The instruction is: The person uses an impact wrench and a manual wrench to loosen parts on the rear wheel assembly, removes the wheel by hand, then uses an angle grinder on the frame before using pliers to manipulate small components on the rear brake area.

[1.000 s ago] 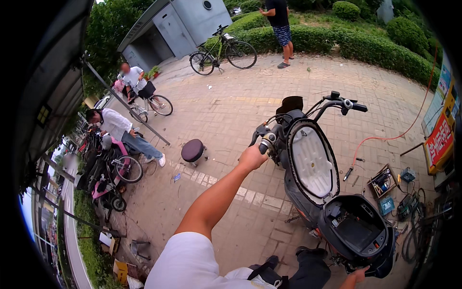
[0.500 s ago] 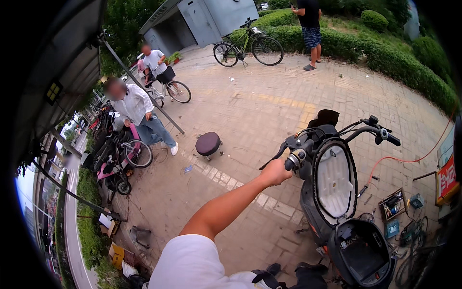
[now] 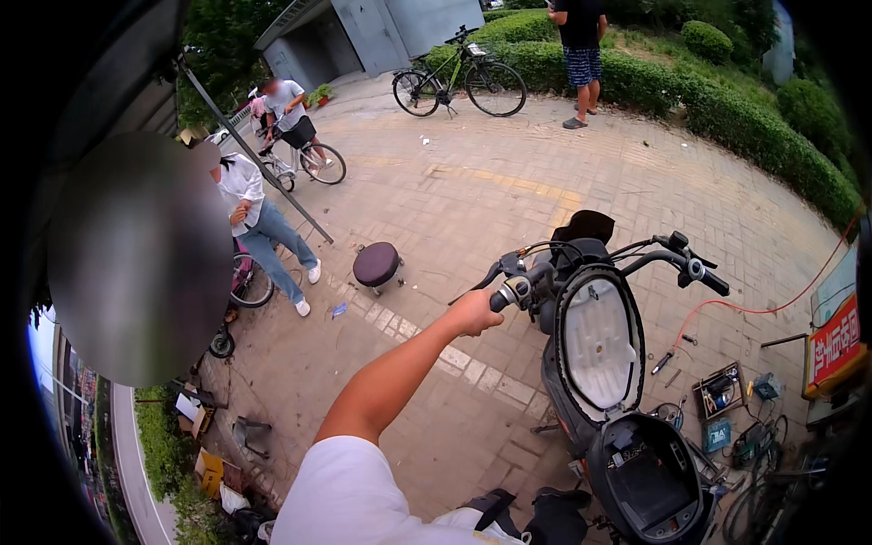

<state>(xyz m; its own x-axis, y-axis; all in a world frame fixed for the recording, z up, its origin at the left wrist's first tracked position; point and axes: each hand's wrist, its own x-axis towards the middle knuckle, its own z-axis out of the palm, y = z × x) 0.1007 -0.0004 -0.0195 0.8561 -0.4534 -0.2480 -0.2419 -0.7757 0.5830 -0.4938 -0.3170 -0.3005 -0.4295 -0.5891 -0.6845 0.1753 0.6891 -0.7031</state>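
My left hand (image 3: 477,313) is closed around the left handlebar grip (image 3: 511,292) of a dark electric scooter (image 3: 565,381). That arm stretches forward from a white sleeve, and the brake lever sticks out beyond the knuckles. The scooter's seat (image 3: 599,350) is tipped up, its pale underside facing me. Below it, the black storage compartment (image 3: 649,481) lies open with some small items inside. Nothing touches the right handlebar grip (image 3: 715,282). My right hand is out of view.
A round purple stool (image 3: 377,263) stands ahead on the paving. At right lie a toolbox (image 3: 719,389), a red hose (image 3: 754,311) and a sign (image 3: 833,345). A person in a white shirt (image 3: 240,177) stands at left. Farther off are a parked bicycle (image 3: 459,82) and hedges.
The scooter and my gripping hand sit farther left in the picture. The person in the white shirt has straightened up, hands brought together. A large blurred shape now covers the left side.
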